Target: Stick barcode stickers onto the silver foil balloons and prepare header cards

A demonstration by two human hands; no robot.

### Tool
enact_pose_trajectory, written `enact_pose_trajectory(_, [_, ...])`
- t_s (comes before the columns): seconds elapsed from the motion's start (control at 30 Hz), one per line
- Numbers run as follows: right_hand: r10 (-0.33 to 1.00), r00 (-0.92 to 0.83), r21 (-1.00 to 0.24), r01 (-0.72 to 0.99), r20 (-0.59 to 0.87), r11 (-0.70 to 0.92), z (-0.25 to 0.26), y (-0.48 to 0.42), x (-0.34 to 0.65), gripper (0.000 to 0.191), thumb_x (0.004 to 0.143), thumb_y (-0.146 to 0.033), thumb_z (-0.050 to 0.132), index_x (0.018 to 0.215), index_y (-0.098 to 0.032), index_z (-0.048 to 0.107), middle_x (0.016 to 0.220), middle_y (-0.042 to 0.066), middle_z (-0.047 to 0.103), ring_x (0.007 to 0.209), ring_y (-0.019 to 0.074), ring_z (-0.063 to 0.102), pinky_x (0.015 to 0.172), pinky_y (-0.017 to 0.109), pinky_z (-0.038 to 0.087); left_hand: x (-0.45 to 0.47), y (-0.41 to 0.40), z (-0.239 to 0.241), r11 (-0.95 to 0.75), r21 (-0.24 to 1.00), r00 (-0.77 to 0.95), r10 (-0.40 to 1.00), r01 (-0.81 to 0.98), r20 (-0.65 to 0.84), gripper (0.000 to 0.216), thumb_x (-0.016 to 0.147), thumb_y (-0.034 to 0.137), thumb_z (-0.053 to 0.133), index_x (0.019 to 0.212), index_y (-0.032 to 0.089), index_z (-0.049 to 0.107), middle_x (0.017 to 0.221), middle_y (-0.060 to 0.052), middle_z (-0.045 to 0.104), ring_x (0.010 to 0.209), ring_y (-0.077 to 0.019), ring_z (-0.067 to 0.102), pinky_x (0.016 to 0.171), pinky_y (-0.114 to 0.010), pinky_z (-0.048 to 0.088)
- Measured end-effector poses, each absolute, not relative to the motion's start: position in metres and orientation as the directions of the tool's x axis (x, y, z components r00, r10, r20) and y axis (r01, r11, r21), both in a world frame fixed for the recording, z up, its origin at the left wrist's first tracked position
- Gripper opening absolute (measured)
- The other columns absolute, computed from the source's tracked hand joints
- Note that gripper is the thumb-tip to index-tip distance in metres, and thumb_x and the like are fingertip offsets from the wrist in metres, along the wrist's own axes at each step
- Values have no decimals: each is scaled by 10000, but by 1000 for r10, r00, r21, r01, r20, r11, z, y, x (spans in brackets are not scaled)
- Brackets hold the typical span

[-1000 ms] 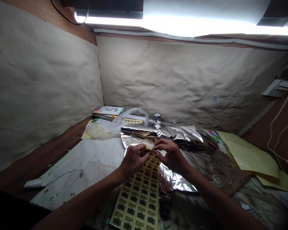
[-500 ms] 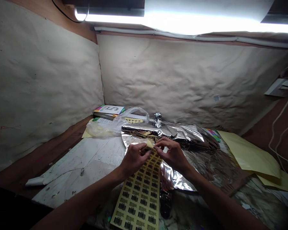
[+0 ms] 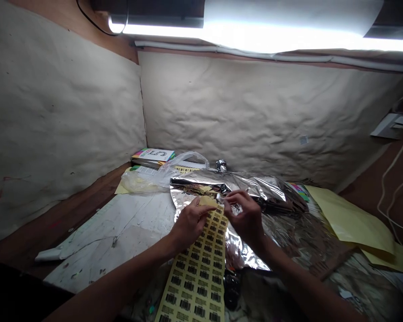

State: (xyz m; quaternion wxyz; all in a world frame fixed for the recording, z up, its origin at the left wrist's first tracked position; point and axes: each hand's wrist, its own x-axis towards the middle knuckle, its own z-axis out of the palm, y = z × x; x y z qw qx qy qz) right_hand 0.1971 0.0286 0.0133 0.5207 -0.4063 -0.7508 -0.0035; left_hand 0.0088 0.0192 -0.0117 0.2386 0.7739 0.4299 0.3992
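Observation:
A long yellow sheet of barcode stickers [image 3: 196, 277] runs away from me down the middle of the bench, printed with rows of black barcodes. My left hand [image 3: 190, 223] holds the sheet near its far end, index finger stretched across the top and the other fingers curled. Just to the right, my right hand [image 3: 245, 217] is closed in a pinch at the sheet's far right corner. A small pale piece [image 3: 219, 197], which looks like a peeled sticker, shows at its fingertips. Crumpled silver foil film [image 3: 268, 190] lies behind and under both hands.
At the back left are stacked printed cards [image 3: 154, 155] and a clear plastic bag [image 3: 144, 180]. Yellow sheets [image 3: 352, 219] lie to the right. A black object [image 3: 231, 290] is beside the sticker sheet. White cables [image 3: 386, 179] hang at the far right.
My hands have drawn apart at the sheet's far end. The left index finger now lies straight across it. My right hand has turned, and a small pale piece shows at its fingertips.

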Motion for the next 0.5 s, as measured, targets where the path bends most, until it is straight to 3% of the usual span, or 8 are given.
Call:
enact_pose_trajectory(0.1, [535, -380, -170, 674, 754, 719, 5, 19, 188, 78, 845, -162, 618, 851, -207, 680, 937, 69, 687, 863, 224, 631, 792, 390, 474, 9, 20, -10, -549, 679, 328, 836, 488, 439, 302, 920, 146, 467, 1081, 226, 711, 944, -69, 608, 864, -202, 589, 791, -330, 494])
enact_pose_trajectory(0.17, [523, -457, -129, 652, 720, 747, 3, 17, 187, 91, 859, -176, 624, 904, -214, 693, 978, 73, 693, 899, 230, 635, 824, 406, 471, 9, 21, -8, -561, 670, 327, 828, 487, 456, 288, 919, 138, 465, 1042, 218, 713, 918, -64, 619, 895, -209, 584, 811, -328, 477])
enact_pose_trajectory(0.33, [606, -377, -311, 604, 700, 734, 16, 26, 198, 128, 893, -231, 614, 993, -223, 693, 1014, 80, 658, 934, 219, 637, 809, 371, 514, 7, 21, -2, -579, 708, 356, 813, 404, 461, 271, 917, 142, 478, 1055, 212, 700, 970, -59, 636, 914, -199, 585, 796, -304, 467])
enact_pose_trajectory(0.43, [669, -452, -426, 529, 590, 734, 26, 31, 204, 251, 882, -233, 638, 1132, -232, 664, 1101, 83, 635, 994, 210, 634, 848, 356, 525, 7, 20, -1, -604, 708, 402, 788, 365, 465, 289, 914, 137, 477, 1076, 217, 702, 995, -62, 638, 922, -197, 582, 809, -306, 464])
enact_pose_trajectory(0.5, [677, -511, -472, 486, 530, 736, 31, 32, 207, 198, 870, -225, 653, 1064, -234, 690, 1083, 71, 643, 969, 196, 642, 845, 344, 527, 7, 19, 0, -614, 697, 423, 779, 370, 462, 290, 905, 133, 487, 1068, 219, 710, 971, -62, 637, 919, -202, 579, 803, -308, 463])
